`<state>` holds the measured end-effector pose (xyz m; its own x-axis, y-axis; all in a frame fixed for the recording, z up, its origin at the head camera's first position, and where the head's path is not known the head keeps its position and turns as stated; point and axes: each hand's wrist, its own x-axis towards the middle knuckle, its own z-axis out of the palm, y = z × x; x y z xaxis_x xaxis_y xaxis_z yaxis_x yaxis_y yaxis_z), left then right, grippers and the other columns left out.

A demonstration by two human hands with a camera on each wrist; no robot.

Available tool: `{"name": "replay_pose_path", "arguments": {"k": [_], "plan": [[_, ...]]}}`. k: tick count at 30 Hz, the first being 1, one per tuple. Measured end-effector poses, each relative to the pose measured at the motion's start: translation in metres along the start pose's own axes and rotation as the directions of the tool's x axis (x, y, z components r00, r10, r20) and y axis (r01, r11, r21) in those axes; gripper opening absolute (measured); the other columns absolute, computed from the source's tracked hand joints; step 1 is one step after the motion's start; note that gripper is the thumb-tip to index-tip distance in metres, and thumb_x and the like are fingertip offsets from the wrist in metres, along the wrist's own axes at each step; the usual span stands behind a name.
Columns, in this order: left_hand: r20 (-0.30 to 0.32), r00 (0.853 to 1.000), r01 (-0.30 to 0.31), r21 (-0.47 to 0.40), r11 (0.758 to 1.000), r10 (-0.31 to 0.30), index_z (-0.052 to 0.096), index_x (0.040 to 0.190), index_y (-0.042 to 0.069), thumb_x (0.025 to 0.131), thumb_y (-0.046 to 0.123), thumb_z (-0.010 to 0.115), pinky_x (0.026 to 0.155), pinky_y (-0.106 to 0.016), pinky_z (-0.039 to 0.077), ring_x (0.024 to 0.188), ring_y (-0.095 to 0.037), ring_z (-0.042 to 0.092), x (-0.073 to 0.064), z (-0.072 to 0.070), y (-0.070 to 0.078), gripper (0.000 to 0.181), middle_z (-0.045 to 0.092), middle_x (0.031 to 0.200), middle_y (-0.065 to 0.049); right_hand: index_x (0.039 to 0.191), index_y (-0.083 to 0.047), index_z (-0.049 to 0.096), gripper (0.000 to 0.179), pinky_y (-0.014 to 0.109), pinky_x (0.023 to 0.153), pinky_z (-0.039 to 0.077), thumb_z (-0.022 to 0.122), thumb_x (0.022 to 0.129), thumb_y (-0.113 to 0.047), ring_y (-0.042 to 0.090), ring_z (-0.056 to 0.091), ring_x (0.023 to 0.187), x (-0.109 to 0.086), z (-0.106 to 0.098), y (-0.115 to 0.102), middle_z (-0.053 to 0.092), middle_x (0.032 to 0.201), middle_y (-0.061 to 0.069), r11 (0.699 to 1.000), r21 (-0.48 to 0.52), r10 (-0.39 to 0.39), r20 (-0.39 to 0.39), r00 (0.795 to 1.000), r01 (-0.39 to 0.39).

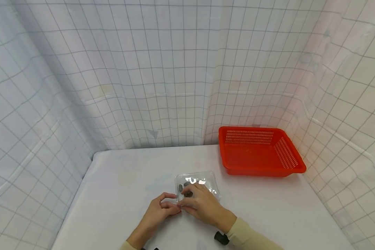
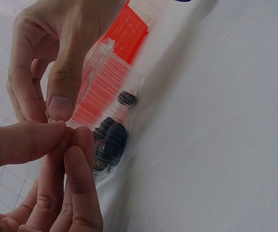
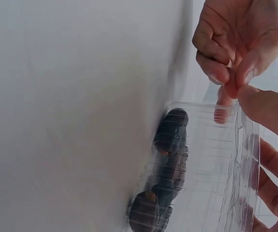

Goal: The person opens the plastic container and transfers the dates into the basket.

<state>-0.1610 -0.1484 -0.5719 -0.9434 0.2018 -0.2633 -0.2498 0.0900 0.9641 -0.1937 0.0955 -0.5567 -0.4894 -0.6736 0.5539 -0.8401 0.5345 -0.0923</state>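
Note:
A clear plastic box (image 1: 210,177) with a ribbed wall lies on the white table in the head view. Inside are several dark, rounded pieces (image 3: 170,133), some with small orange-brown spots; their kind is unclear. At the box's near left corner, my left hand (image 1: 156,212) pinches the rim between thumb and fingertips. My right hand (image 1: 207,206) arches over the top, its thumb and fingers gripping the edge right beside the left fingertips. The fingers cover the exact bit of plastic held. In the right wrist view the box wall (image 3: 209,154) shows close to both hands.
A red plastic basket (image 1: 262,172) with slotted sides stands at the table's back right. White gridded sheets (image 1: 175,69) hang behind and at both sides of the white table (image 1: 128,173). A black device (image 1: 221,238) sits by the right wrist.

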Motion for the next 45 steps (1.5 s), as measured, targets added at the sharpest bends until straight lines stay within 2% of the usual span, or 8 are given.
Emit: {"name": "replay_pose_path", "arguments": {"k": [9,16,19,25,31,35,41,45], "plan": [[0.004,1.0,0.004,-0.012,1.0,-0.004,0.061,0.149,0.0,0.101,0.01,0.088,0.087,-0.027,0.063,0.098,-0.014,0.085,0.0,0.002,0.0,0.056,0.09,0.1,-0.005,0.104,-0.029,0.088,0.018,0.044,0.109,0.06,0.101,0.094,-0.021,0.018,0.07,0.124,0.003,0.005,-0.002,0.077,0.127,-0.006,0.998,0.067,-0.006,-0.007,1.0,0.006],[-0.005,1.0,-0.001,0.022,1.0,0.001,0.062,0.146,0.004,0.099,0.009,0.089,0.086,-0.028,0.06,0.096,-0.014,0.08,0.002,0.003,0.0,0.055,0.089,0.096,-0.003,0.108,-0.022,0.082,0.013,0.044,0.112,0.058,0.092,0.102,-0.018,0.018,0.069,0.127,0.003,0.011,-0.004,0.075,0.128,-0.007,0.997,0.07,-0.029,0.018,0.999,0.028],[-0.007,1.0,0.0,0.037,0.999,0.0,0.062,0.146,0.004,0.098,0.009,0.089,0.086,-0.028,0.06,0.094,-0.015,0.08,0.002,0.002,0.002,0.055,0.088,0.094,-0.001,0.108,-0.02,0.08,0.01,0.043,0.111,0.059,0.089,0.104,-0.016,0.018,0.07,0.125,0.005,0.011,-0.003,0.075,0.127,-0.004,0.996,0.077,-0.049,-0.026,0.998,0.051],[-0.02,1.0,0.011,0.042,0.999,-0.01,0.064,0.15,0.003,0.099,0.015,0.091,0.087,-0.03,0.062,0.093,-0.017,0.082,-0.003,0.001,0.006,0.058,0.087,0.092,-0.002,0.115,-0.011,0.074,0.013,0.025,0.102,0.063,0.081,0.108,-0.003,0.015,0.072,0.116,0.021,0.0,0.003,0.07,0.128,0.004,0.973,0.229,0.011,-0.191,0.982,0.034],[-0.036,0.999,0.016,0.052,0.999,-0.014,0.06,0.156,0.003,0.1,0.016,0.089,0.09,-0.03,0.061,0.097,-0.017,0.083,-0.005,0.002,0.006,0.064,0.089,0.099,-0.004,0.112,-0.015,0.075,0.026,0.029,0.102,0.062,0.094,0.096,-0.008,0.015,0.073,0.112,0.018,0.0,0.0,0.072,0.127,0.001,0.996,0.063,-0.047,-0.185,0.982,0.06],[-0.061,0.998,0.013,0.071,0.997,-0.009,0.059,0.16,0.005,0.099,0.015,0.089,0.088,-0.031,0.06,0.096,-0.017,0.081,-0.002,0.005,0.005,0.069,0.088,0.098,-0.004,0.117,-0.018,0.078,0.035,0.035,0.106,0.062,0.098,0.09,-0.007,0.016,0.074,0.119,0.012,0.001,0.0,0.073,0.131,0.0,0.997,-0.005,-0.083,-0.149,0.985,0.083],[-0.101,0.995,0.014,0.061,0.998,-0.008,0.057,0.166,0.006,0.098,0.012,0.09,0.085,-0.03,0.061,0.093,-0.017,0.083,-0.003,0.004,0.005,0.075,0.088,0.097,-0.006,0.139,-0.023,0.076,0.055,0.041,0.111,0.06,0.098,0.091,-0.009,0.019,0.073,0.132,0.0,-0.011,0.011,0.074,0.14,-0.001,0.996,-0.094,-0.011,-0.001,1.0,0.01],[-0.08,0.997,-0.009,0.084,0.996,0.016,0.053,0.17,0.005,0.1,0.011,0.089,0.083,-0.029,0.062,0.095,-0.019,0.084,-0.005,0.003,0.007,0.079,0.087,0.1,-0.008,0.14,-0.022,0.077,0.056,0.043,0.111,0.06,0.1,0.09,-0.013,0.02,0.073,0.128,-0.007,-0.016,0.02,0.076,0.136,-0.001,0.995,-0.095,0.017,-0.021,1.0,-0.019]]}}
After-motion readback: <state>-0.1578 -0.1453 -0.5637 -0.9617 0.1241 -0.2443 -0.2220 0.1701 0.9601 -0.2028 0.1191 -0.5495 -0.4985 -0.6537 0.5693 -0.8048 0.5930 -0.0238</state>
